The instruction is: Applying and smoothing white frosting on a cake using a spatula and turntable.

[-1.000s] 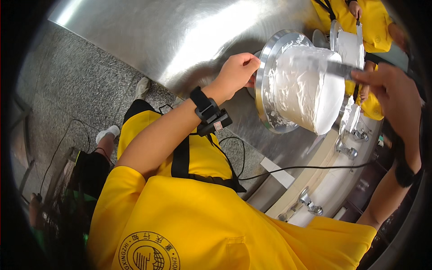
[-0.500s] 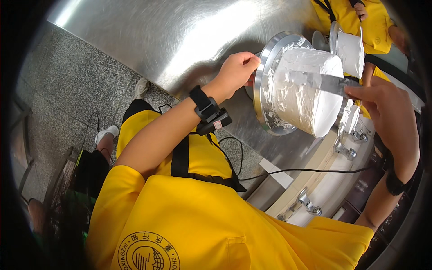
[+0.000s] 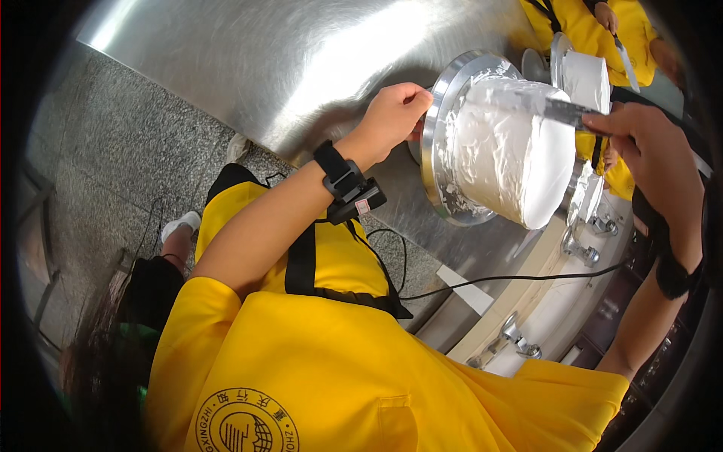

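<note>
Two bare hands frame a tall, round cake (image 3: 504, 154) coated in white frosting, seen from the wearer's head. The cake stands on a metal turntable (image 3: 434, 154) at the right of the view, over a shiny steel surface (image 3: 226, 71). In this tilted wide-angle picture the cake's axis runs from the turntable, at left, to its smooth flat top, at right, sloping slightly downward. The right hand (image 3: 657, 151), beyond that top end, has its grip closed on a flat spatula (image 3: 566, 113). The blade points left, back over the cake's upper side in the picture, roughly along the axis; blur hides whether its far end touches frosting. The left hand (image 3: 393, 124) is nearer the base: its fingers curl at the turntable's rim, but whether that grip pinches or merely rests there cannot be told. So the cake lies right of the left grip and left of the right one. Near the upper right, a co-worker's hand (image 3: 605, 16) holds another spatula (image 3: 626, 64) beside a second white cake (image 3: 586, 79).
</note>
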Action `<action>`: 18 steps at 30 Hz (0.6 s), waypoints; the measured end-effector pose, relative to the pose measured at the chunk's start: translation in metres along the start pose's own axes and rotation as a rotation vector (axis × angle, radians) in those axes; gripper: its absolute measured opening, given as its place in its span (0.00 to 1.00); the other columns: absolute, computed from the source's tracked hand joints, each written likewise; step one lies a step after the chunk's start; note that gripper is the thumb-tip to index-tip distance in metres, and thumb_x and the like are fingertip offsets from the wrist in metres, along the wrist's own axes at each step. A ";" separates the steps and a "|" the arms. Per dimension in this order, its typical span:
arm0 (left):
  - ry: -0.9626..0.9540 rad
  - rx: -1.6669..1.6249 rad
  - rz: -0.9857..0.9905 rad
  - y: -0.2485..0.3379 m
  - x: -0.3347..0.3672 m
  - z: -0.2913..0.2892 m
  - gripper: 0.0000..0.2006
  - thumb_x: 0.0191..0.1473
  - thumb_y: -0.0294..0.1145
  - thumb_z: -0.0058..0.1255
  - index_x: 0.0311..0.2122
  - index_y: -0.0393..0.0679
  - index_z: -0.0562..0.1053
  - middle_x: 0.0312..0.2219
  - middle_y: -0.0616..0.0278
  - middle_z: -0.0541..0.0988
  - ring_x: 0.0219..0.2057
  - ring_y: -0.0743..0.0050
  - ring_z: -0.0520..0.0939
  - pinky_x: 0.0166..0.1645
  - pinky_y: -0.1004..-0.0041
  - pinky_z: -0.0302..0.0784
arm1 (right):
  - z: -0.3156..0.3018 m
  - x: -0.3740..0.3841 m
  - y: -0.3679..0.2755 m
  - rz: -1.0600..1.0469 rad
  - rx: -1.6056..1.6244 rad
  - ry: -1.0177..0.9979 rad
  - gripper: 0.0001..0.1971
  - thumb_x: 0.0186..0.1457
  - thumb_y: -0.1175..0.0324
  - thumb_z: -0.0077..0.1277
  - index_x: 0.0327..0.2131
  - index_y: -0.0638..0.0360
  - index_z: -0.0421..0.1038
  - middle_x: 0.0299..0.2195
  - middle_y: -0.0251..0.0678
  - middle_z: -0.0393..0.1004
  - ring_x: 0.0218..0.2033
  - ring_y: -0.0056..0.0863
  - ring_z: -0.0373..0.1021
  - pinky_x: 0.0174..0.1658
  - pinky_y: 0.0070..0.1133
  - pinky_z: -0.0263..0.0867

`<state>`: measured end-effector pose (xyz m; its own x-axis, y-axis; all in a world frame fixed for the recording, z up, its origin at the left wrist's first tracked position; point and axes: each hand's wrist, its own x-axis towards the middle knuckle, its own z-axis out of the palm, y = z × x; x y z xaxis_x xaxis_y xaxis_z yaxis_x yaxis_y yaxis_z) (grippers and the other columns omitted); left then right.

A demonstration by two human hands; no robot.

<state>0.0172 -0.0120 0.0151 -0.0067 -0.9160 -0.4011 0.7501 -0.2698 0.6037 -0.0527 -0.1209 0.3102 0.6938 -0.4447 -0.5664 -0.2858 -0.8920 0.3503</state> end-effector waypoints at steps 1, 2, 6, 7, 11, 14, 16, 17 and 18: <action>0.004 0.000 0.002 0.000 0.001 -0.001 0.11 0.53 0.37 0.39 0.34 0.42 0.68 0.25 0.69 0.70 0.25 0.83 0.71 0.33 0.77 0.70 | 0.001 -0.003 -0.004 -0.003 0.000 0.002 0.07 0.45 0.77 0.49 0.31 0.56 0.72 0.28 0.36 0.71 0.30 0.27 0.69 0.33 0.15 0.63; 0.001 0.023 0.012 0.001 0.002 -0.002 0.11 0.53 0.37 0.39 0.35 0.42 0.68 0.25 0.69 0.70 0.25 0.83 0.71 0.33 0.77 0.70 | 0.001 -0.007 -0.010 0.021 -0.016 -0.001 0.07 0.45 0.77 0.50 0.30 0.56 0.72 0.28 0.36 0.71 0.29 0.27 0.69 0.33 0.16 0.63; 0.003 0.093 0.053 0.006 0.007 0.004 0.12 0.54 0.38 0.38 0.36 0.41 0.68 0.27 0.68 0.71 0.27 0.83 0.71 0.34 0.76 0.70 | -0.002 -0.011 -0.018 0.057 -0.085 -0.047 0.06 0.45 0.77 0.50 0.30 0.56 0.72 0.27 0.36 0.71 0.29 0.28 0.68 0.33 0.17 0.64; 0.000 0.096 0.051 0.007 0.003 0.006 0.12 0.54 0.38 0.38 0.36 0.41 0.68 0.27 0.68 0.71 0.27 0.83 0.71 0.34 0.76 0.70 | -0.001 -0.012 -0.018 0.061 -0.082 -0.047 0.06 0.45 0.77 0.50 0.30 0.56 0.72 0.27 0.36 0.71 0.29 0.28 0.68 0.33 0.17 0.64; -0.116 0.179 -0.077 0.004 -0.010 0.001 0.15 0.54 0.41 0.34 0.37 0.41 0.67 0.29 0.67 0.71 0.30 0.81 0.71 0.37 0.75 0.69 | 0.002 -0.015 -0.013 0.050 -0.103 -0.046 0.08 0.44 0.78 0.50 0.31 0.56 0.72 0.27 0.36 0.71 0.29 0.29 0.68 0.34 0.18 0.63; -0.113 0.148 -0.019 0.002 -0.006 0.003 0.14 0.54 0.40 0.33 0.37 0.41 0.67 0.28 0.67 0.71 0.28 0.81 0.72 0.34 0.76 0.71 | 0.004 -0.019 -0.013 0.020 -0.086 -0.021 0.08 0.44 0.78 0.50 0.31 0.56 0.73 0.27 0.37 0.71 0.29 0.29 0.68 0.34 0.18 0.63; -0.066 0.104 0.037 0.000 -0.006 0.007 0.13 0.54 0.38 0.34 0.35 0.41 0.68 0.27 0.67 0.71 0.25 0.81 0.72 0.30 0.77 0.72 | 0.004 -0.024 -0.013 0.039 -0.067 -0.022 0.08 0.43 0.78 0.50 0.31 0.56 0.73 0.27 0.37 0.71 0.30 0.29 0.67 0.34 0.18 0.63; -0.032 0.104 0.033 -0.001 -0.008 0.008 0.13 0.54 0.38 0.35 0.35 0.41 0.68 0.27 0.67 0.71 0.25 0.80 0.73 0.31 0.77 0.72 | 0.004 -0.026 -0.013 0.059 -0.039 -0.027 0.09 0.43 0.78 0.51 0.31 0.56 0.73 0.27 0.37 0.71 0.30 0.29 0.68 0.34 0.18 0.63; -0.004 0.108 0.030 0.000 -0.009 0.009 0.12 0.54 0.38 0.35 0.35 0.41 0.67 0.27 0.67 0.71 0.26 0.80 0.73 0.32 0.77 0.72 | 0.005 -0.028 -0.012 0.086 -0.009 -0.031 0.09 0.43 0.78 0.51 0.31 0.56 0.73 0.28 0.37 0.71 0.30 0.29 0.68 0.34 0.18 0.63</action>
<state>0.0118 -0.0062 0.0250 0.0116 -0.9253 -0.3791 0.6741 -0.2728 0.6864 -0.0718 -0.0980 0.3182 0.6463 -0.5222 -0.5564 -0.3372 -0.8496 0.4056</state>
